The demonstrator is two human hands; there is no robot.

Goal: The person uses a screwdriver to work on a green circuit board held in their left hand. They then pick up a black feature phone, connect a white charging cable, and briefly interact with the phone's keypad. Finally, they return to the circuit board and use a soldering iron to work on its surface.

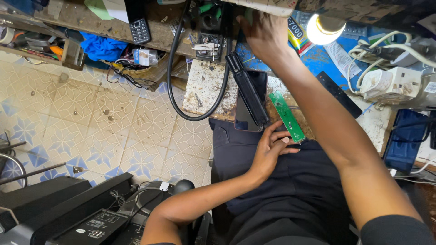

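Observation:
My left hand (271, 147) rests on my lap in dark trousers, and its fingertips hold the near end of a long green circuit board (287, 116) that lies on the edge of the workbench. My right hand (263, 31) reaches far up to the cluttered shelf, and its fingers are hidden under a white object there. A long black casing (247, 88) lies across a dark smartphone (245, 119), just left of the board. A flat black remote-shaped piece (338, 94) lies to the right of my forearm.
A lit bulb (322, 28) glows beside my right hand. A thick black cable (175, 68) loops down over the stained bench. White plugs and wires (390, 84) and a blue phone (405, 140) sit at the right. Black audio equipment (86, 213) stands on the patterned tile floor (91, 122).

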